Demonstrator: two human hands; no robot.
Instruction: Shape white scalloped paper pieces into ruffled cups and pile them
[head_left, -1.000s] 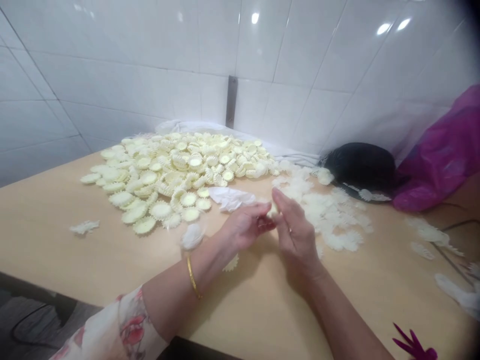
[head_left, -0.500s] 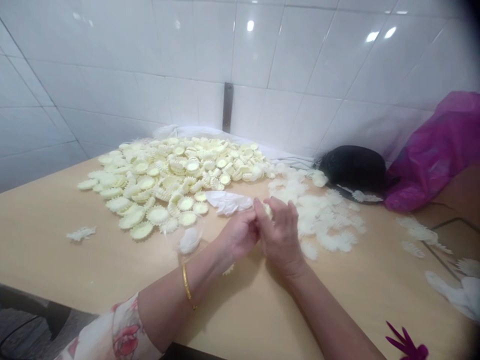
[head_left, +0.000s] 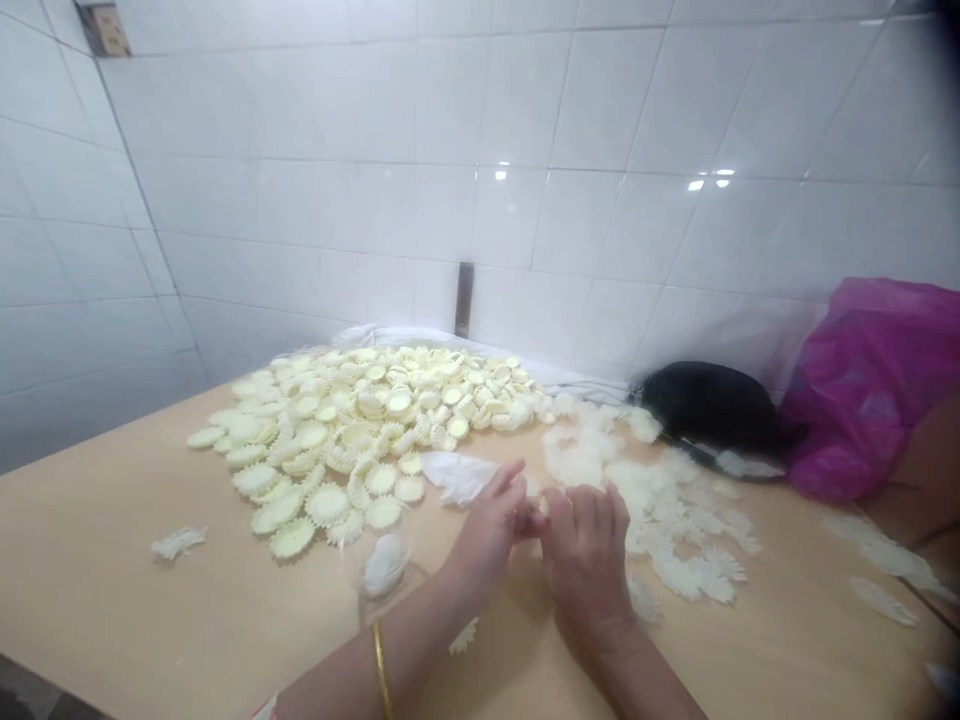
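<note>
Head view.

Item: left hand (head_left: 487, 530) with gold bangle (head_left: 381, 672) and right hand (head_left: 586, 565), lower centre, both curled and partly closed, their fingertips meeting at a small pale piece (head_left: 537, 508). The piece is mostly hidden; how firmly it is held cannot be told.

Item: heap of scalloped pale-yellow cups (head_left: 337, 440), left of the hands, on a light wooden surface (head_left: 112, 600).

Item: loose white scalloped pieces (head_left: 667, 510), right of the hands, in a separate heap, the hands between the two.

Item: crumpled white tissue (head_left: 457, 477); clear bag (head_left: 384, 565); black rounded object (head_left: 709, 405); magenta plastic bag (head_left: 870, 390).

Backing: white tile wall (head_left: 300, 180). Tan tag (head_left: 105, 28), upper left: no legible writing.
</note>
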